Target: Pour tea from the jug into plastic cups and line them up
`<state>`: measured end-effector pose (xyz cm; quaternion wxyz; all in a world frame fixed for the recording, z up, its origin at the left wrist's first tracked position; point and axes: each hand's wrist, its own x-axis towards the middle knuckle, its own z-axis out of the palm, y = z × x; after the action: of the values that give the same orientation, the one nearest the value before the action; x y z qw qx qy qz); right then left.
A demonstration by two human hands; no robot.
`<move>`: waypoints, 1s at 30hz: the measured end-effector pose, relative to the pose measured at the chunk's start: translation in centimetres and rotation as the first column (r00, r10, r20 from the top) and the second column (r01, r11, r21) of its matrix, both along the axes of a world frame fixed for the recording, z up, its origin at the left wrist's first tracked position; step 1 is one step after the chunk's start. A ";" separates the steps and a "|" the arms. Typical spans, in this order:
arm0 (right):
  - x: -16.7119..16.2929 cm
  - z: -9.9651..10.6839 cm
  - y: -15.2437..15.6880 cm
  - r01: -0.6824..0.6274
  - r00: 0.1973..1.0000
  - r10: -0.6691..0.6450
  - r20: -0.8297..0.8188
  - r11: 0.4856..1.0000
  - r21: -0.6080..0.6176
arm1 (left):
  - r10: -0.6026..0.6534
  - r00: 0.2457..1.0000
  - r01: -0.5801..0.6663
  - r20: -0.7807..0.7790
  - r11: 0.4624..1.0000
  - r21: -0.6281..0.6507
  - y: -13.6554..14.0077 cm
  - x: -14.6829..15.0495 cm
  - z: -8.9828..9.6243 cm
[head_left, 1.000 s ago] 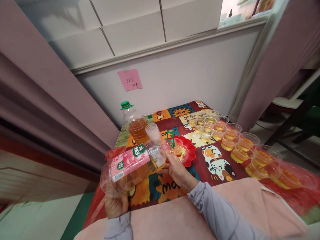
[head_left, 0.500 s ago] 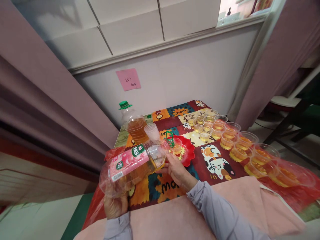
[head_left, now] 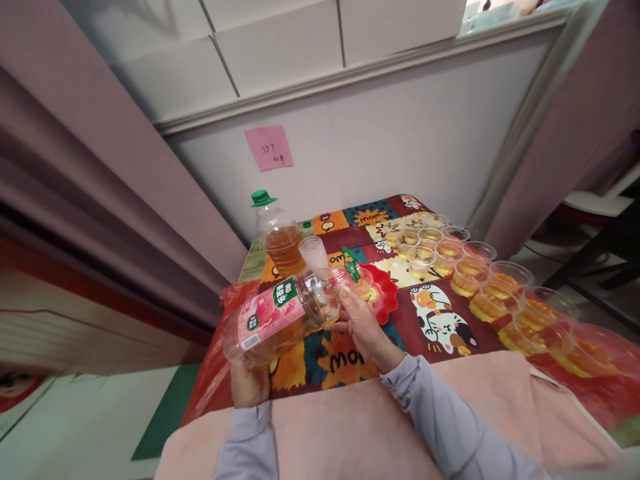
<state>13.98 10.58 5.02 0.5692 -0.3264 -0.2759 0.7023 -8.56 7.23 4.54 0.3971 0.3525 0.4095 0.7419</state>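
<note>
A clear plastic drink bottle with a pink label (head_left: 274,310) lies almost level above the table, its mouth pointing right. My left hand (head_left: 250,383) supports it from below at the base. Around the neck end, my right hand (head_left: 361,325) grips the bottle. A green ring handle (head_left: 351,264) stands out near the mouth. Just beyond, a red scalloped plate (head_left: 386,303) carries a clear plastic cup (head_left: 364,279). The bottle's neck partly covers that cup, and I cannot make out whether liquid is flowing. Some pale liquid shows inside the bottle.
A large jug of amber drink with a green cap (head_left: 277,233) stands at the back left. Beside it is a stack of clear cups (head_left: 313,253). Rows of cups holding yellow drink (head_left: 470,273) line the right side. A pink cloth (head_left: 340,433) covers the near edge.
The bottle's base and my left hand have risen slightly. My right hand stays at the neck. The whole view has shifted a little.
</note>
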 end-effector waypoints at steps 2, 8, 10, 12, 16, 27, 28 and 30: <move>0.1 0.1 -0.1 0.028 0.999 -0.029 0.033 0.999 0.019 | 0.047 0.999 -0.047 0.002 0.999 0.013 0.2 0.3 -0.3; 0.5 1.0 -0.7 0.092 0.983 -0.104 0.153 0.993 0.078 | 0.028 0.992 -0.029 0.120 1.000 0.006 -0.2 0.5 -1.6; 0.6 1.7 -1.0 0.093 0.974 -0.116 0.197 0.988 0.121 | -0.009 0.990 0.007 0.144 1.000 0.015 -0.5 0.3 -2.0; 0.5 2.5 -1.3 0.098 0.958 -0.134 0.252 0.984 0.152 | 0.001 0.983 0.003 0.183 1.000 -0.020 -0.6 0.1 -2.3; -0.1 3.9 -1.7 0.102 0.922 -0.163 0.350 0.977 0.186 | 0.016 0.962 0.013 0.272 0.994 -0.104 -0.4 -0.8 -3.0; -1.8 5.9 -1.5 0.065 0.822 -0.224 0.523 0.950 0.304 | 0.208 0.964 -0.204 -0.166 0.978 0.040 -0.2 -3.1 -4.5; -2.1 6.2 -1.5 0.050 0.808 -0.227 0.544 0.946 0.320 | 0.235 0.946 -0.224 -0.226 0.972 0.071 -0.4 -3.4 -4.5; -2.5 6.8 -1.4 0.019 0.767 -0.242 0.594 0.934 0.357 | 0.333 0.743 -0.279 -0.581 0.943 0.184 -0.7 -3.8 -4.3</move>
<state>11.45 9.22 11.81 0.5385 -0.4605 -0.5399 0.4544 -12.37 6.55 0.24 0.1029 0.5150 0.5348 0.6619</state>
